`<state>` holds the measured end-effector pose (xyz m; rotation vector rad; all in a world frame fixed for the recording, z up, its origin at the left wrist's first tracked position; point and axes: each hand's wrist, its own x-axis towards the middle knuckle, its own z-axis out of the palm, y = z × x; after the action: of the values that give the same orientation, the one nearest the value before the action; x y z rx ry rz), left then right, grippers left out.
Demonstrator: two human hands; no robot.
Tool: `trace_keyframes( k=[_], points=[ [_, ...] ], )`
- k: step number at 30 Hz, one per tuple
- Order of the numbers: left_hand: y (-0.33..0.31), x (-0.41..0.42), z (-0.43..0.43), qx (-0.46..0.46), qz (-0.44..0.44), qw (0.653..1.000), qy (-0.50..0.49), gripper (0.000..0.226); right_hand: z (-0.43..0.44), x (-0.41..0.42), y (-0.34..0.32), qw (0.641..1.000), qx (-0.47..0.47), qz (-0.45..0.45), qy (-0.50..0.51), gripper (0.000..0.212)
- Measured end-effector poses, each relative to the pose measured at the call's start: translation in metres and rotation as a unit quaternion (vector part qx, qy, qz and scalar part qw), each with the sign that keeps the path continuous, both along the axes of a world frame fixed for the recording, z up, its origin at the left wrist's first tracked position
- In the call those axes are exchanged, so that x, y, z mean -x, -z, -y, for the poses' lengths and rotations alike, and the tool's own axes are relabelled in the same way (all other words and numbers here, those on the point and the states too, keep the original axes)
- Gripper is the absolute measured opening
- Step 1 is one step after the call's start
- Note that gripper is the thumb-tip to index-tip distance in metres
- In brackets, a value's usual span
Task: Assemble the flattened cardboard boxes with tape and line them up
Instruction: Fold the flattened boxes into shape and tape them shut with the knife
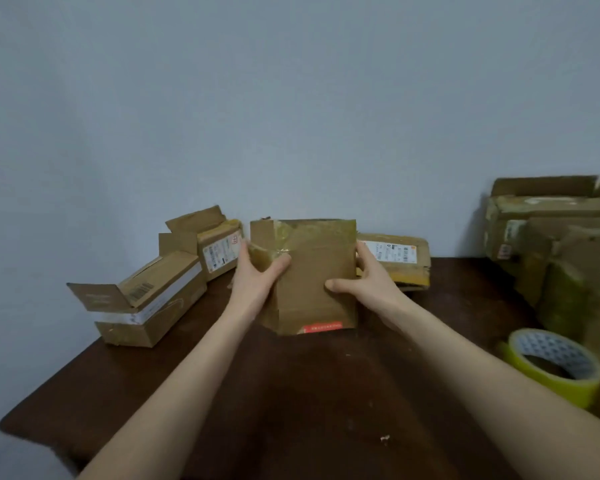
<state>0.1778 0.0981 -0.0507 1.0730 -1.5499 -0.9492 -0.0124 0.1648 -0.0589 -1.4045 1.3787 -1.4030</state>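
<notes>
The person holds one cardboard box upright in the middle of the view, over the far part of the dark desk, with its broad face turned to the camera. I judge it is held this way so that the two side edges can be pressed toward each other and the flat piece can open into a box shape. Whether its lower edge rests on the desk or hangs just above it, I cannot tell.

The left hand grips the left edge: the thumb lies on the front face beside a folded flap, and the other fingers go behind the cardboard. The right hand grips the right edge in the same manner, thumb in front and fingers curled round the edge. Both forearms reach forward, nearly straight, and come together toward the box.

The yellow-green tape roll lies on the desk near the right forearm, probably placed close for the sealing. At the left, a box with open flaps and a smaller box stand along the wall, which looks like the start of the line. Another labelled box lies behind the right hand. A pile of cardboard sits at the far right.
</notes>
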Motion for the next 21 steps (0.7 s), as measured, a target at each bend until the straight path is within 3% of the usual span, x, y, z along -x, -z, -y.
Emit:
trace_keyframes(
  k=[2, 6, 10, 13, 17, 21],
  points=[
    [0.010, 0.010, -0.023, -0.012, 0.018, 0.998, 0.063, 0.119, -0.027, 0.003, 0.011, 0.999, 0.030, -0.026, 0.033, 0.088],
    [0.028, 0.025, -0.056, 0.021, 0.010, 0.989, 0.149, 0.093, -0.072, 0.008, 0.042, 0.976, 0.045, -0.140, 0.161, 0.100],
    [0.053, 0.023, -0.077, 0.063, -0.025, 0.988, 0.140, 0.078, -0.098, 0.011, 0.061, 0.958, 0.033, -0.239, 0.154, 0.100],
    [0.051, 0.019, -0.077, 0.090, -0.005, 0.988, 0.124, 0.065, -0.098, 0.022, 0.052, 0.952, 0.042, -0.270, 0.137, 0.091],
    [0.042, 0.020, -0.076, 0.095, 0.034, 0.986, 0.131, 0.024, -0.095, 0.030, 0.035, 0.948, 0.037, -0.299, 0.102, 0.053],
    [0.037, 0.024, -0.070, 0.078, 0.004, 0.992, 0.099, 0.013, -0.086, 0.033, 0.025, 0.958, 0.037, -0.273, 0.087, 0.042]
  ],
)
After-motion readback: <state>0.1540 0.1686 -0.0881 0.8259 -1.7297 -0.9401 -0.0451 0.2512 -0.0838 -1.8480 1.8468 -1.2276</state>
